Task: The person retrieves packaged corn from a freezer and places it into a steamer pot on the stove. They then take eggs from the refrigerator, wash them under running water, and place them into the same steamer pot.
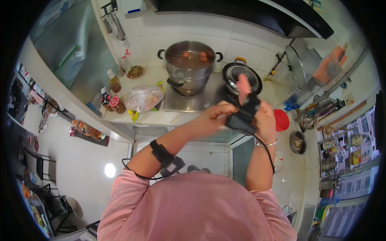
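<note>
My left hand (219,114) pinches the left edge of a black device (242,118) with a strap, the fingers blurred. My right hand (266,120) is curled against the device's right side; part of its grip is hidden. A dark cable (267,155) runs from the device down along my right forearm. Above the device a blurred pink piece (243,87) sticks up, its kind unclear. Behind it sits a lidded black pan (256,75) on the steel cooktop (193,104). To its left stands a two-tier steel steamer pot (190,67), uncovered, with several brown eggs (204,57) inside.
On the left counter lie a clear plastic bag (144,98), a red-lidded jar (117,104), bottles (114,80) and a plate of food (135,72). At right are a red bowl (281,120) and a steel bowl (298,142). A black range hood (238,15) overhangs the cooktop.
</note>
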A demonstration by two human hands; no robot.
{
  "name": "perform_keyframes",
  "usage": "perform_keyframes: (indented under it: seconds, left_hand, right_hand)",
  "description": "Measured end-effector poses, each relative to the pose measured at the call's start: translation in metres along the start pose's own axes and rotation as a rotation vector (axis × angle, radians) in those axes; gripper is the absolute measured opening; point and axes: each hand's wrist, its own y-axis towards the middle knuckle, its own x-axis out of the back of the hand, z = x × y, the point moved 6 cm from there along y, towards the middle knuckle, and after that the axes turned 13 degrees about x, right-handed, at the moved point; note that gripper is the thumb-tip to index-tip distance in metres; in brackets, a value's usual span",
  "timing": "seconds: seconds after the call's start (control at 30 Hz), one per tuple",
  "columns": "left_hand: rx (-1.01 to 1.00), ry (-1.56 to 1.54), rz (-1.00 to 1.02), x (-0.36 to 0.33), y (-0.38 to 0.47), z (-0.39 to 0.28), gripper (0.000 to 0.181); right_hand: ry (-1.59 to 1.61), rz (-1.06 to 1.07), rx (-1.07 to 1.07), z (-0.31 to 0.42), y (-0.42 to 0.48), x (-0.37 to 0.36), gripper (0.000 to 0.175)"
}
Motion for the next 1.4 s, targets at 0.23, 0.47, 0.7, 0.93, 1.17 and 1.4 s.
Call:
perform_keyframes:
  seconds: [0.23, 0.47, 0.7, 0.93, 1.17, 1.4]
  left_hand:
    - [0.341, -0.327, 0.173, 0.004, 0.011, -0.007, 0.032]
    - [0.198, -0.169, -0.009, -0.002, 0.024, -0.038, 0.034]
    - [0.321, 0.193, -0.109, -0.013, 0.031, -0.043, 0.024]
    - [-0.029, 0.485, -0.02, -0.054, 0.035, -0.055, 0.026]
    - [0.444, 0.27, 0.19, -0.083, 0.008, -0.003, 0.028]
    - [0.744, 0.137, 0.337, -0.088, -0.004, 0.024, 0.028]
  right_hand:
    - [-0.61, 0.371, 0.206, 0.034, 0.006, -0.029, 0.024]
    - [-0.612, 0.329, 0.205, 0.057, 0.002, -0.022, 0.027]
    - [-0.985, 0.205, 0.162, 0.036, -0.013, -0.008, 0.059]
    - [-1.421, -0.049, 0.021, 0.0, 0.001, 0.043, 0.088]
    - [-1.881, 0.064, -0.077, -0.048, -0.002, 0.064, 0.052]
    - [-2.102, 0.641, 0.176, -0.128, -0.036, 0.037, 0.036]
